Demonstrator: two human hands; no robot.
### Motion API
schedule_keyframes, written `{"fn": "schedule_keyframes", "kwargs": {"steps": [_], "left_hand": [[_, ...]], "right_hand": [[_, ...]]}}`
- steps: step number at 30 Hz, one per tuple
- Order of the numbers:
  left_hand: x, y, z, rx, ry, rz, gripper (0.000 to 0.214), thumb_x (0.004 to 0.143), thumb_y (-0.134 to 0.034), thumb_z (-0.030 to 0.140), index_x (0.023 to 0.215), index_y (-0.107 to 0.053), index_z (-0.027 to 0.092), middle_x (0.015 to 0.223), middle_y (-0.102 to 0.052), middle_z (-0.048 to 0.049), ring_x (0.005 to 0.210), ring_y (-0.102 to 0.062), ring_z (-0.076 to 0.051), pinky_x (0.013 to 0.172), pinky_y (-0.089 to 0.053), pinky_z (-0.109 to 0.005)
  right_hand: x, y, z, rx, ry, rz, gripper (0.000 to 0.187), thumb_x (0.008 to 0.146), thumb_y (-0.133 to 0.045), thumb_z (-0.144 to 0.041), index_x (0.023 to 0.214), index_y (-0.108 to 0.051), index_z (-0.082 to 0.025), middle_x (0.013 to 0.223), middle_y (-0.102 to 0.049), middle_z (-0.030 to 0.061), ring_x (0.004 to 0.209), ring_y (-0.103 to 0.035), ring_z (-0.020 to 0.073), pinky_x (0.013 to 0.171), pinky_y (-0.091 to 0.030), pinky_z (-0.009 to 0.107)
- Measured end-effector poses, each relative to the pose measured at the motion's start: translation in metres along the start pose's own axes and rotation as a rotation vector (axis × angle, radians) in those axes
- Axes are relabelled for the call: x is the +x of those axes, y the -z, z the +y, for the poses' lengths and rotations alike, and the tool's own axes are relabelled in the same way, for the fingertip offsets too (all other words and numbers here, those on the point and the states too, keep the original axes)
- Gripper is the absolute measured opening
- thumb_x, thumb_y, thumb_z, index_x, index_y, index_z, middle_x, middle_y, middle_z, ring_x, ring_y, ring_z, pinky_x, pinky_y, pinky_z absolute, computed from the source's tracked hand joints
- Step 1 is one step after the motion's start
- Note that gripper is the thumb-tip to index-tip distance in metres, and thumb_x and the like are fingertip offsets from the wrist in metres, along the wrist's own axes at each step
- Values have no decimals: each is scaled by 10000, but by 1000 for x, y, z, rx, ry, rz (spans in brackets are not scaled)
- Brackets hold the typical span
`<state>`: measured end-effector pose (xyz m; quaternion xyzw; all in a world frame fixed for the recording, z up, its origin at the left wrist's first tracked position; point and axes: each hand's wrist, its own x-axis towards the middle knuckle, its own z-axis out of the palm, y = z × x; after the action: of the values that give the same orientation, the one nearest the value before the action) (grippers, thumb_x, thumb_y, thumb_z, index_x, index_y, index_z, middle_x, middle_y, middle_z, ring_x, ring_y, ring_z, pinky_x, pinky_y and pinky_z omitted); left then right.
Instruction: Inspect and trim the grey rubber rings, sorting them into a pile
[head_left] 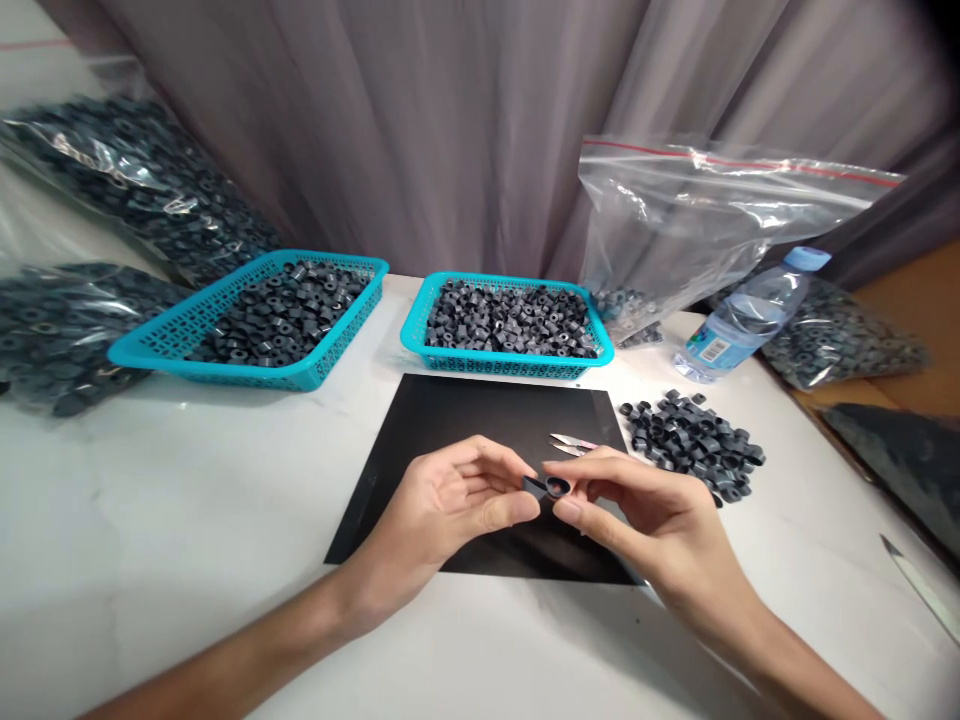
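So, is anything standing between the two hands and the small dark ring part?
Nothing visible. The left hand and right hand both pinch the small dark ring part directly, above the black mat.

turquoise lattice baskets (225,330), dark grey rings (694,440), black mat (450,420), white table (150,520), grey curtain (420,130), blue bottle cap (808,259)

The single head view looks forward and down from close above the white table (187,520), toward the grey curtain (420,130) behind it.

Bare forearms — left hand (442,510), right hand (652,520) — slender fingers (600,465).
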<state>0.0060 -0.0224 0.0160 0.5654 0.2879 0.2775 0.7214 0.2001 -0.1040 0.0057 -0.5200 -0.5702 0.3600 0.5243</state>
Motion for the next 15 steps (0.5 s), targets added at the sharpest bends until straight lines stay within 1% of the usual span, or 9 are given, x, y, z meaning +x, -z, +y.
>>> {"fn": "schedule_keyframes", "kwargs": {"steps": [7, 11, 15], "left_hand": [[2, -2, 3, -5, 12, 6, 126, 808, -784, 217, 919, -733, 182, 859, -711, 7, 785, -642, -90, 712, -505, -181], [2, -1, 3, 9, 6, 0, 123, 831, -763, 219, 941, -734, 173, 823, -719, -5, 776, -649, -103, 706, -508, -196], [2, 0, 0, 11, -5, -8, 149, 839, -758, 231, 964, -702, 172, 841, -716, -5, 777, -652, -105, 692, -503, -197]], "right_hand": [[0, 1, -2, -30, -11, 0, 168, 876, -739, -337, 1026, -785, -278, 923, -734, 38, 774, -643, 154, 685, -539, 264], [0, 1, -1, -27, -11, -1, 170, 875, -739, -351, 1020, -783, -274, 913, -731, 37, 772, -643, 155, 684, -536, 266], [-1, 0, 3, -22, 11, 7, 185, 876, -735, -352, 1028, -782, -258, 935, -732, 54, 769, -648, 162, 670, -542, 277]]}}
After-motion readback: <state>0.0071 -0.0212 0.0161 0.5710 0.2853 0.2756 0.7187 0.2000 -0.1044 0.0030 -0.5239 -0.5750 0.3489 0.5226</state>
